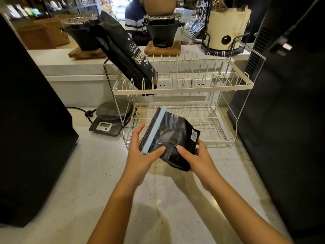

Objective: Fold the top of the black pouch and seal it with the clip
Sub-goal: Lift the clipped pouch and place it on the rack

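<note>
Centrally in the frame, the black pouch (173,138) is held above the speckled counter (98,173), the left hand (142,153) gripping its folded end, where the pale blue clip (154,129) is clamped, and the right hand (197,158) gripping its lower body.

Head-worn wide view, forward and down, close over the counter (109,173).

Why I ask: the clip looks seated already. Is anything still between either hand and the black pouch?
Nothing visible. The left hand and right hand both grip the black pouch directly, and the light blue clip already runs along its folded top.
</note>
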